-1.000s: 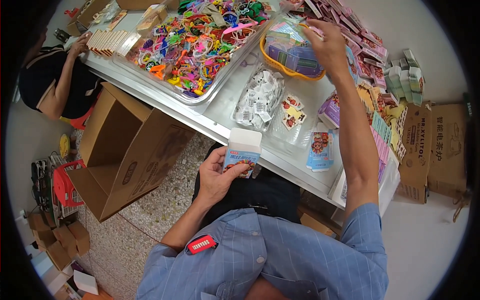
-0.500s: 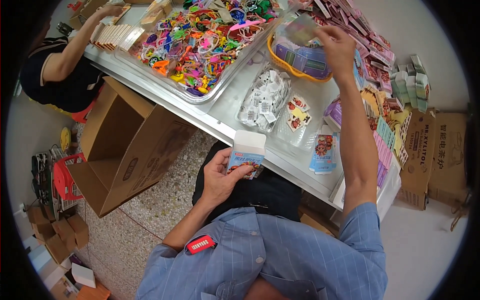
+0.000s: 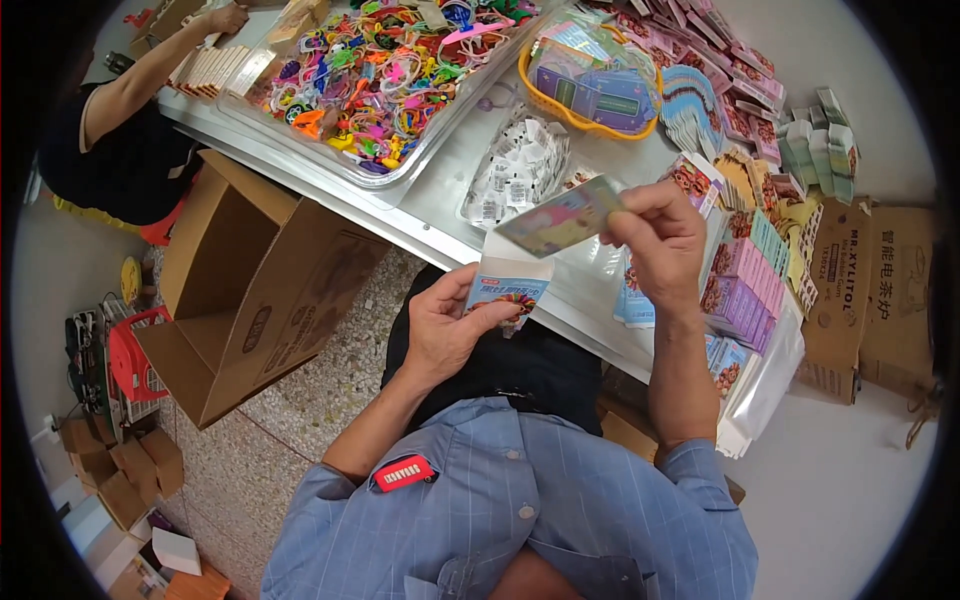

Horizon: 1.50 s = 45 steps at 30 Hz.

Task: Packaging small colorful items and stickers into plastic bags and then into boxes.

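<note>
My left hand (image 3: 447, 322) is closed around a small blue printed box (image 3: 508, 291) with its white top flap raised, just in front of the table edge. In my right hand (image 3: 662, 240) a colourful flat card (image 3: 562, 219) is pinched between thumb and fingers. The card's lower left end hangs over the box's raised flap; whether they touch I cannot tell. Behind the card sits a clear tray of small white packets (image 3: 521, 165). A yellow basket (image 3: 583, 118) farther back holds purple and multicoloured flat packs.
A large clear bin (image 3: 400, 180) of colourful small toys stands at the back left. Stacked boxes (image 3: 741, 275) and pink boxes (image 3: 735, 60) line the right. An open carton (image 3: 290, 310) stands on the floor. Another person's arm (image 3: 150, 70) reaches over the table's far left.
My right hand has come back from the yellow basket toward me, bringing the card over the box. My left hand and the box have shifted slightly right.
</note>
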Available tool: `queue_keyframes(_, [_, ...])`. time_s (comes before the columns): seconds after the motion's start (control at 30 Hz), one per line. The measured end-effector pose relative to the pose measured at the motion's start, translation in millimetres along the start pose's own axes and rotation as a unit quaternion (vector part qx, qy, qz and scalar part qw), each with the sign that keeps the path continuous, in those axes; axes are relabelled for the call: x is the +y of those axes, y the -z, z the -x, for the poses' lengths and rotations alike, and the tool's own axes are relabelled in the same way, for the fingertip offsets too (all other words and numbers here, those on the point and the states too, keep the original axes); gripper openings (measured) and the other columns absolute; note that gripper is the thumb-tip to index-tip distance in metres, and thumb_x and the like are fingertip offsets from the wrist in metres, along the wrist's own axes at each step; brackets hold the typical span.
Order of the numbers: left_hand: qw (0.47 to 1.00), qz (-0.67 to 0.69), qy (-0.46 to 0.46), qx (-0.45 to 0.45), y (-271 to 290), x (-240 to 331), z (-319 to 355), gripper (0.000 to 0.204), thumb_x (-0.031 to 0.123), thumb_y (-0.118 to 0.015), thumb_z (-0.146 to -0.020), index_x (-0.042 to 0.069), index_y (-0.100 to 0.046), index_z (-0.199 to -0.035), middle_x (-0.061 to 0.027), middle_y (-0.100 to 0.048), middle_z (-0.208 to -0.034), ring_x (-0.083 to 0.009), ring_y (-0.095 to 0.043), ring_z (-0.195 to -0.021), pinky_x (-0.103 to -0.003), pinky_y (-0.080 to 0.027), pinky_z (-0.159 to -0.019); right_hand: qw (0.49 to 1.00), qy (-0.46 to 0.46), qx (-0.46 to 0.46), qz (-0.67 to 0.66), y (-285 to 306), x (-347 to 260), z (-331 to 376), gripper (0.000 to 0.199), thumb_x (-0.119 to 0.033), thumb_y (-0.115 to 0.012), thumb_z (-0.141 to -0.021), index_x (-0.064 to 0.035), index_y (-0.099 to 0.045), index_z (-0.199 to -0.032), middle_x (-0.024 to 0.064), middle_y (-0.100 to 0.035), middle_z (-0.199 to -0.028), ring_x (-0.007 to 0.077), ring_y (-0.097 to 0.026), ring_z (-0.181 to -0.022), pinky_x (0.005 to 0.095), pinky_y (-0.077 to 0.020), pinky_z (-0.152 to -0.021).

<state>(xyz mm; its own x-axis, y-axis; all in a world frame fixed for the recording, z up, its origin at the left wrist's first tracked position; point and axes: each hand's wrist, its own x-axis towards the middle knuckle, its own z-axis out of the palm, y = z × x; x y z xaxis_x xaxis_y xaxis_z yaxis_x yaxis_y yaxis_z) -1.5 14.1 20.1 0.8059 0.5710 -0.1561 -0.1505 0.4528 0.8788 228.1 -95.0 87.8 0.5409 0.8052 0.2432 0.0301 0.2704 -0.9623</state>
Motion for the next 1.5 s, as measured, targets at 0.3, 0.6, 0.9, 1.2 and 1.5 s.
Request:
queue_keyframes(0.3, [1.0,0.006,0.003,-0.021,-7.9,-11.8,10.0,0.046,-0.007,-0.075,-0.086,-0.008,-0.057,-0.128,-0.0143,-0.07,-0.114,-0.0175,-0.069,-0.099,-0.03,-0.057,-0.09,0.95,-0.004,-0.138,0.279,-2.6,-18.8,12.3,0.011,0.0,-0.077,-0.082,-0.003,-0.074,-0.092,0.0057,-0.069,-0.087,0.0177,-0.065,-0.08,0.0311,-0.0504,-0.074])
queue_keyframes(0.6, [0.999,-0.02,0.009,-0.024,-6.1,-20.6,14.8,0.044,-0.004,-0.075,-0.087,-0.007,-0.056,-0.127,-0.0145,-0.071,-0.113,-0.016,-0.069,-0.098,-0.03,-0.058,-0.088,0.903,-0.014,0.017,0.428,28.9,-11.4,-0.1,0.025,-0.011,-0.076,-0.082,-0.007,-0.072,-0.106,0.0094,-0.068,-0.102,0.0285,-0.064,-0.092,0.0407,-0.0504,-0.079])
queue_keyframes(0.9, [1.0,-0.01,0.02,-0.001,-2.3,-18.7,15.9,0.044,-0.006,-0.073,-0.087,-0.007,-0.055,-0.127,-0.0167,-0.07,-0.114,-0.0183,-0.07,-0.101,-0.031,-0.057,-0.09,0.672,-0.019,-0.258,0.694,27.5,47.1,-23.3,0.026,-0.002,-0.071,-0.072,-0.0074,-0.068,-0.097,0.0104,-0.066,-0.099,0.0284,-0.058,-0.1,0.039,-0.0414,-0.088])
queue_keyframes(1.2, [1.0,-0.005,0.014,-0.007,3.5,-23.2,17.5,0.042,-0.001,-0.074,-0.089,-0.007,-0.056,-0.127,-0.0139,-0.07,-0.113,-0.0156,-0.069,-0.099,-0.03,-0.058,-0.088,0.802,0.036,-0.186,0.567,24.3,15.1,-23.2,0.008,-0.005,-0.074,-0.078,-0.0048,-0.068,-0.083,0.0089,-0.067,-0.085,0.0256,-0.061,-0.086,0.0376,-0.0433,-0.081])
queue_keyframes(1.5, [0.999,-0.045,0.003,-0.014,1.0,-30.8,15.4,0.043,0.001,-0.077,-0.088,-0.003,-0.059,-0.126,-0.0099,-0.071,-0.11,-0.0134,-0.067,-0.097,-0.028,-0.056,-0.086,0.914,-0.069,-0.188,0.352,-27.5,-18.5,18.3,0.011,-0.007,-0.08,-0.079,-0.0036,-0.073,-0.087,0.0043,-0.065,-0.076,0.0174,-0.059,-0.076,0.0322,-0.0454,-0.074])
